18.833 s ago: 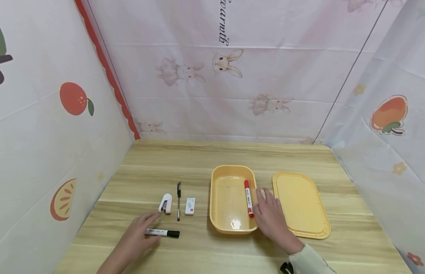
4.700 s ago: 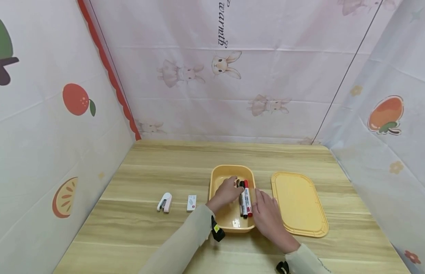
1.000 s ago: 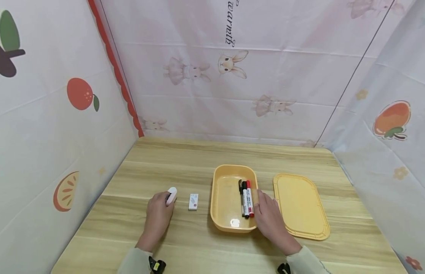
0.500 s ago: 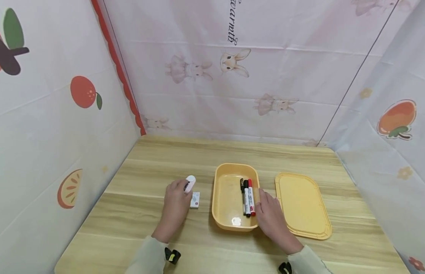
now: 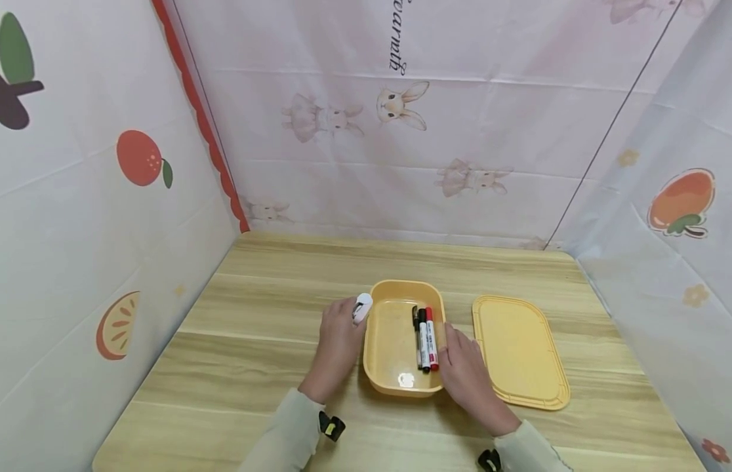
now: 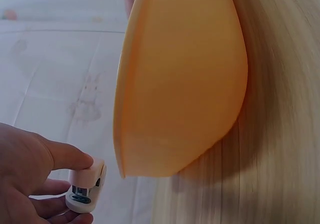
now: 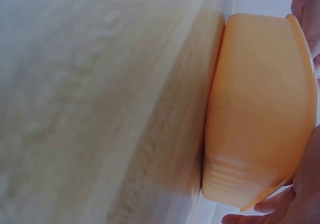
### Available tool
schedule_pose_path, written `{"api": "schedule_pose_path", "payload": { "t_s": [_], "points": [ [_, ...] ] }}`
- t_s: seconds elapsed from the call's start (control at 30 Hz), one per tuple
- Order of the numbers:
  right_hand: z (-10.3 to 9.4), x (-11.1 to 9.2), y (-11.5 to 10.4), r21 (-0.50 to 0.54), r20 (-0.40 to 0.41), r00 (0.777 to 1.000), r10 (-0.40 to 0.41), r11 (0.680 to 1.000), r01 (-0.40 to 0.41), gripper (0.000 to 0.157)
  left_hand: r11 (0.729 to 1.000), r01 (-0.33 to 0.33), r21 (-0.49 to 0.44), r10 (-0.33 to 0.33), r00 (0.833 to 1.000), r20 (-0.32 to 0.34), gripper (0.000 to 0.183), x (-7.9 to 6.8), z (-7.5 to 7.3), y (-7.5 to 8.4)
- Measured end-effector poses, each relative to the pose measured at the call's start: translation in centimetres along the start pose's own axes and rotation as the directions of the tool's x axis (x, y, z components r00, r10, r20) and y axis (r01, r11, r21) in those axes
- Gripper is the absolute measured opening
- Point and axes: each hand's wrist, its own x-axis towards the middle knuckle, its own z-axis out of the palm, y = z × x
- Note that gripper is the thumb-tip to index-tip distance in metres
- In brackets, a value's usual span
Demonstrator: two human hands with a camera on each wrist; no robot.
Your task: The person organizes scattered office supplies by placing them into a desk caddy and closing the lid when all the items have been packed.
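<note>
My left hand (image 5: 339, 341) pinches a small white and pale pink stapler (image 5: 362, 308) between thumb and fingers, at the left rim of a yellow plastic box (image 5: 392, 392). In the left wrist view the stapler (image 6: 86, 186) sits beside the box's outer wall (image 6: 180, 84). My right hand (image 5: 465, 367) holds the box's right rim; the right wrist view shows its fingers (image 7: 270, 204) outside the wall. Inside the box, along its right side, lie a clear pen with a black cap (image 5: 416, 335), a black-capped marker (image 5: 424, 344) and a red marker (image 5: 432, 344).
To the right of the box the yellow lid (image 5: 519, 351) lies flat on the wood-patterned table (image 5: 271, 282). Printed cloth walls (image 5: 342, 137) rise at the back and on both sides.
My left hand has lifted the stapler from the table and carried it right to the box. It now hides the small white carton's spot. Earlier, the markers and pen went into the box.
</note>
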Motion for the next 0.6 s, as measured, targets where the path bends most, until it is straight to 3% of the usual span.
{"api": "schedule_pose_path", "payload": {
  "t_s": [0.33, 0.6],
  "points": [
    [-0.2, 0.1, -0.1, 0.019, 0.035, 0.999, 0.031, 0.999, -0.031, 0.057, 0.998, -0.067, 0.013, 0.068, 0.997, -0.031, 0.041, 0.4, 1.6, 1.8],
    [-0.1, 0.1, 0.0, 0.018, 0.031, 0.999, 0.035, 0.999, -0.036, 0.057, 1.0, -0.002, -0.009, 0.003, 0.998, 0.067, 0.047, 0.6, 3.4, 3.6]
  ]
}}
